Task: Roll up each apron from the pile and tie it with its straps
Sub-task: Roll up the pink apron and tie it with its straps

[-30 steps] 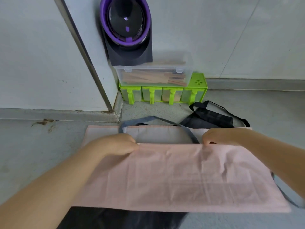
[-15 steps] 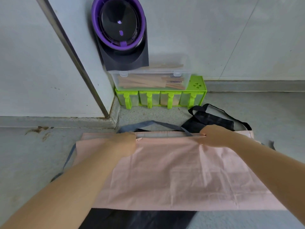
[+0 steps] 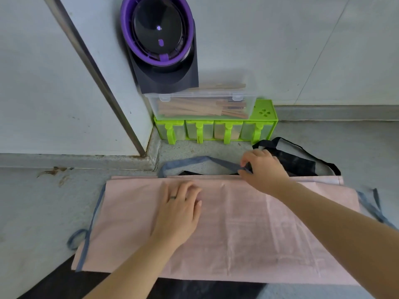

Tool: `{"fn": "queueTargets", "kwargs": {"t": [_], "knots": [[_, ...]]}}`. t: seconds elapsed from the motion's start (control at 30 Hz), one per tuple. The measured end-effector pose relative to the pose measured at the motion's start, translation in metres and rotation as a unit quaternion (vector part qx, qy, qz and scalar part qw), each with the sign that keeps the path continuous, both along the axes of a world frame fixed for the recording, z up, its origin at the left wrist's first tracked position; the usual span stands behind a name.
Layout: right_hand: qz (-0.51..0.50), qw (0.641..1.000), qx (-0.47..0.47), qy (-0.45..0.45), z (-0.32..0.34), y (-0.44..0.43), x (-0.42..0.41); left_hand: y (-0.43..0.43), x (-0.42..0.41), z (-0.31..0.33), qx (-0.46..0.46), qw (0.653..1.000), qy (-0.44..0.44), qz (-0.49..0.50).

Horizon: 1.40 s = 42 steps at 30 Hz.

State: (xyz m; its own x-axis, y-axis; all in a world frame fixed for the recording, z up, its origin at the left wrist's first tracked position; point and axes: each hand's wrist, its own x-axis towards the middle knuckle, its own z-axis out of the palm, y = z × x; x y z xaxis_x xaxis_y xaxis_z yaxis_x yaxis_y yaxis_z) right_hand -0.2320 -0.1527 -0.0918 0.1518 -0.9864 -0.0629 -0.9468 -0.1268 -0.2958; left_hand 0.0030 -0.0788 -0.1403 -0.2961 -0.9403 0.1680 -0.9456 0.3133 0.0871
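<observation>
R hand (image 3: 264, 171) moved up, pinches grey strap (image 3: 205, 160); L hand (image 3: 179, 210) rests open on pink apron (image 3: 248, 234); black apron (image 3: 194, 290) beneath mostly hidden.

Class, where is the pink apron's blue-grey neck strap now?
Head view, centre: the neck strap loops on the floor beyond the far edge of the pink apron, before the green rack; the right hand pinches its right end.

Soft, even light is filling the scene: bright, with no hard shadows. Only a faint shade is lying under the left hand (image 3: 179, 210) on the pink apron (image 3: 248, 229). A small glare spot is shining on the dark dome (image 3: 157, 24) of the purple-rimmed appliance. The wide lens is bending the wall (image 3: 280, 50) seams and the floor (image 3: 32, 212) edge, and the corners are looking stretched and slightly soft.
</observation>
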Motion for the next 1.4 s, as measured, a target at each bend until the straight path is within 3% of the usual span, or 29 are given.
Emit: {"fn": "queueTargets", "kwargs": {"t": [0.07, 0.13, 0.23, 0.33, 0.43, 0.53, 0.6, 0.7, 0.77, 0.83, 1.07, 1.4], "knots": [[0.062, 0.994, 0.079, -0.051, -0.005, -0.013, 0.024, 0.002, 0.001, -0.004, 0.004, 1.0, -0.025, -0.01], [0.103, 0.987, 0.121, 0.022, -0.013, -0.025, 0.041, 0.003, 0.001, -0.008, 0.01, 0.999, -0.034, -0.009], [0.028, 0.993, 0.05, 0.106, -0.015, -0.034, 0.039, 0.004, 0.001, -0.009, 0.001, 0.999, -0.04, -0.009], [-0.115, 0.991, 0.0, 0.068, -0.013, -0.03, 0.018, 0.006, 0.001, -0.008, -0.018, 0.999, -0.044, 0.002], [-0.171, 0.985, 0.022, 0.005, -0.012, -0.025, 0.007, 0.006, 0.001, -0.009, -0.008, 0.999, -0.033, 0.008], [-0.186, 0.981, -0.01, -0.049, -0.008, -0.02, 0.006, 0.001, 0.004, -0.011, 0.02, 1.0, -0.019, -0.004], [-0.181, 0.978, -0.089, -0.059, -0.003, -0.009, 0.008, -0.003, 0.005, -0.013, 0.036, 0.999, -0.011, -0.016], [-0.041, 0.979, -0.19, -0.062, -0.004, 0.015, 0.025, -0.009, 0.008, -0.016, 0.044, 0.998, -0.018, -0.047], [0.107, 0.985, -0.12, -0.056, -0.013, 0.028, 0.044, -0.012, 0.01, -0.015, 0.051, 0.997, -0.01, -0.062], [0.176, 0.983, -0.048, -0.027, -0.025, 0.034, 0.061, -0.01, 0.014, -0.012, 0.058, 0.997, 0.009, -0.057], [0.079, 0.996, -0.016, -0.032, -0.043, 0.021, 0.08, 0.025, 0.039, 0.0, 0.0, 1.0, -0.03, 0.007], [0.072, 0.995, 0.064, 0.006, -0.03, -0.002, 0.101, 0.043, 0.038, -0.011, 0.069, 0.993, -0.095, 0.009]]}}
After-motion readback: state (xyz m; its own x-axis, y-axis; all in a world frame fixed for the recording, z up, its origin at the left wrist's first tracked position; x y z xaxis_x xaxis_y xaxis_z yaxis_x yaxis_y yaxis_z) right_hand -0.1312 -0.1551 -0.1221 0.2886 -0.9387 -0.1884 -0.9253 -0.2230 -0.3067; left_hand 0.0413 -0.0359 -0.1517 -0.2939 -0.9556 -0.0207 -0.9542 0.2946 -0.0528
